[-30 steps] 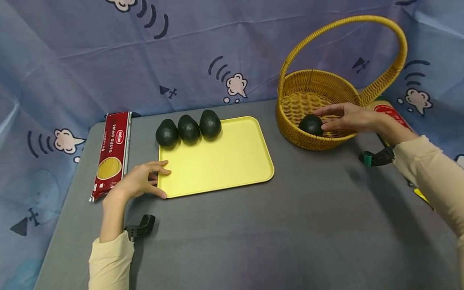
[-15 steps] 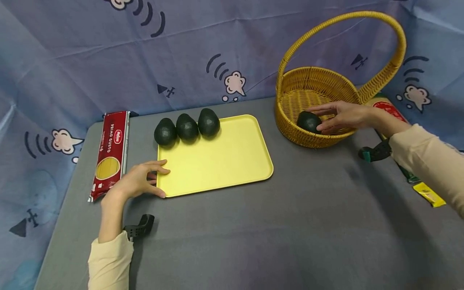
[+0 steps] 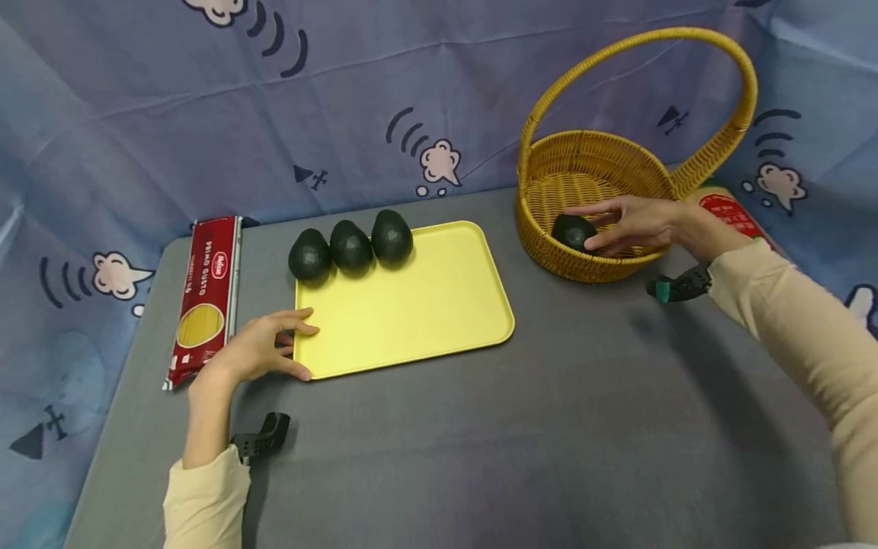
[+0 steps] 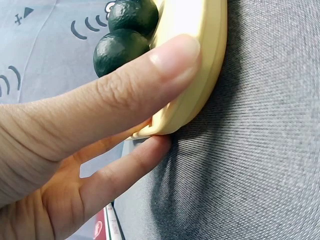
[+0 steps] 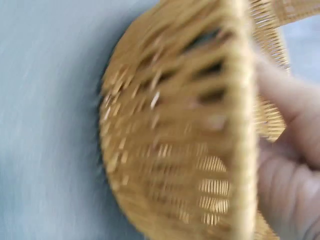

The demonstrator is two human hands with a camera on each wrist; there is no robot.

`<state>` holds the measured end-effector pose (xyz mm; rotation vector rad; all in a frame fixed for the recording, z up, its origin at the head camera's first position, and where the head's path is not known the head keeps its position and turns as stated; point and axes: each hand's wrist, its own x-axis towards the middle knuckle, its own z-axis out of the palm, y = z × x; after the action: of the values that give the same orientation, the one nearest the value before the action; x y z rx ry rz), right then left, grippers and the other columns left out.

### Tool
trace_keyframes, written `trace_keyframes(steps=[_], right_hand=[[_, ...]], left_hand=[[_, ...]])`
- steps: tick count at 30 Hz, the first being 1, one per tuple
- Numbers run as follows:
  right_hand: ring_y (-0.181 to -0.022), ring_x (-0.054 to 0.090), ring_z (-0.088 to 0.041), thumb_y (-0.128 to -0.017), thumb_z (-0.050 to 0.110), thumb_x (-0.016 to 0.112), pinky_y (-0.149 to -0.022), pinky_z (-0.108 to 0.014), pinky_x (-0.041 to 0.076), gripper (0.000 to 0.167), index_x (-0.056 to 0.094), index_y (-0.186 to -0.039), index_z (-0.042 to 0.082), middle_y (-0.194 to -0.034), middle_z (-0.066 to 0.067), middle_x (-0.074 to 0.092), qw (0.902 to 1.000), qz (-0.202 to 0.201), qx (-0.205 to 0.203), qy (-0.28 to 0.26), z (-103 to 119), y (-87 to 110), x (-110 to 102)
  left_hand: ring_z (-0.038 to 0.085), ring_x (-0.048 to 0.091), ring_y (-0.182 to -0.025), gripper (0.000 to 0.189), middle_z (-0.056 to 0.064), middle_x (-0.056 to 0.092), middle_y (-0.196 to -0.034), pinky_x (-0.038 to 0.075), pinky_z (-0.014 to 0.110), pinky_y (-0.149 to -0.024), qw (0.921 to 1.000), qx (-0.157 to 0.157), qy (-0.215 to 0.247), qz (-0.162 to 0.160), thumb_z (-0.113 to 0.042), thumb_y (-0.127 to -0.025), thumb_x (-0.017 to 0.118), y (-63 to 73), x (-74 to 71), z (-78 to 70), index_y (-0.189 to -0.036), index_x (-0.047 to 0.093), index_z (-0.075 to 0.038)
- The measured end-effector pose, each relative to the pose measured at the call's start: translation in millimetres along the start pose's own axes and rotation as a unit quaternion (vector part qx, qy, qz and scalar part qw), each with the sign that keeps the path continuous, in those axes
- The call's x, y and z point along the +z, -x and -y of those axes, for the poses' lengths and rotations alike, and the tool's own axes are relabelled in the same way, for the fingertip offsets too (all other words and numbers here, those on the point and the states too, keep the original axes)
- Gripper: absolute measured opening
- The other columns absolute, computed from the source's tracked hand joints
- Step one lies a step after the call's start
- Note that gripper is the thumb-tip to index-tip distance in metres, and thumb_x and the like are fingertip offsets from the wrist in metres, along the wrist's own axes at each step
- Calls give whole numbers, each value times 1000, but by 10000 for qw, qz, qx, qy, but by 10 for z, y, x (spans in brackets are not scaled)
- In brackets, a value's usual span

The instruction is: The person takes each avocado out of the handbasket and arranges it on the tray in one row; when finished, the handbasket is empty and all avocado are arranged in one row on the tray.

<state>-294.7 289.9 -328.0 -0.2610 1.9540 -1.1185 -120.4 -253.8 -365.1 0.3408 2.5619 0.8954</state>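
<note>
In the head view, the left hand (image 3: 257,347) grips the near left corner of a yellow tray (image 3: 411,309). The left wrist view has its thumb (image 4: 150,75) over the tray's rim and another finger at the corner's underside. Three dark green avocados (image 3: 352,248) stand in a row along the tray's far left edge. Reaching over the rim of a wicker basket (image 3: 569,264), the right hand (image 3: 634,223) holds another avocado (image 3: 573,232) between thumb and fingers, low inside. From the right wrist, the basket wall hides most of that avocado.
A red spaghetti pack (image 3: 206,297) lies left of the tray. The basket's tall handle (image 3: 641,36) arches above the right hand. Behind the right forearm lies a partly hidden pack with a red label (image 3: 730,210). A patterned cloth (image 3: 384,91) hangs behind the table.
The right hand and its avocado have shifted slightly left within the basket, with the thumb lower on the fruit. The left hand stays at the tray corner.
</note>
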Motion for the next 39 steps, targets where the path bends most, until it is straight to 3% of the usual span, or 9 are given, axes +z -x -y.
trace_keyframes(steps=[5,10,13,16,22,27,31,37,39], right_hand=[[-109,56,-7,-93,3,60,-92,-40,51,77,13,-153,13,-159,-19,-1,9999,58,42,-134,32,16,14],[-48,48,-2,-95,4,58,-88,-34,53,78,11,-155,16,-156,-22,14,9996,-84,170,-219,29,34,32],[-34,31,-5,-95,5,59,-81,-31,55,79,11,-155,18,-155,-24,18,9988,-268,137,-390,-9,33,50],[-39,41,-4,-95,2,58,-78,-30,56,78,13,-155,20,-157,-22,10,9956,-472,-50,-805,-47,47,72],[-96,64,-11,-94,-6,54,-89,-41,52,73,26,-152,29,-157,-19,10,9792,-898,-452,-1760,-59,93,106],[-78,69,-19,-92,-2,59,-63,-29,57,73,31,-150,32,-154,-22,16,9794,-1173,-568,-1541,12,133,141],[-95,68,-22,-92,-5,57,-68,-31,58,75,30,-151,33,-156,-24,7,9768,-1248,-714,-1589,59,184,182],[-82,70,-18,-92,-5,58,-44,-19,47,76,29,-151,35,-156,-25,10,9764,-1375,-908,-1399,55,266,253],[-84,69,-17,-91,-7,58,-54,-20,53,76,31,-150,33,-154,-23,13,9718,-1391,-1024,-1607,51,280,281]], left_hand=[[37,59,-108,66,25,38,-146,52,43,-87,10000,60,-70,-17,-16,-67,87,-4,7,8,-124,62,5],[37,58,-109,66,24,38,-146,52,43,-88,10000,55,-74,-4,-17,-68,87,-7,12,2,-124,62,5],[38,58,-110,65,24,37,-147,52,44,-88,10000,50,-62,-2,-17,-68,87,-2,14,-8,-124,61,5],[38,57,-111,65,24,37,-147,51,44,-89,10000,51,-44,1,-17,-68,87,4,14,-19,-124,61,5],[37,57,-112,65,23,37,-148,50,45,-91,10000,20,-28,25,-19,-69,86,1,15,-22,-125,61,4],[37,57,-113,66,23,37,-148,50,45,-91,10000,17,-53,-2,-19,-69,86,3,11,-15,-125,61,4],[37,57,-112,65,23,37,-148,50,45,-91,10000,11,-32,-8,-19,-70,86,6,12,-18,-125,61,4],[36,58,-111,64,22,37,-148,50,45,-91,10000,14,38,-15,-17,-70,86,8,7,-13,-125,61,4],[37,58,-111,64,23,37,-147,50,45,-90,10000,38,65,-32,-17,-69,86,9,7,-4,-124,62,5]])
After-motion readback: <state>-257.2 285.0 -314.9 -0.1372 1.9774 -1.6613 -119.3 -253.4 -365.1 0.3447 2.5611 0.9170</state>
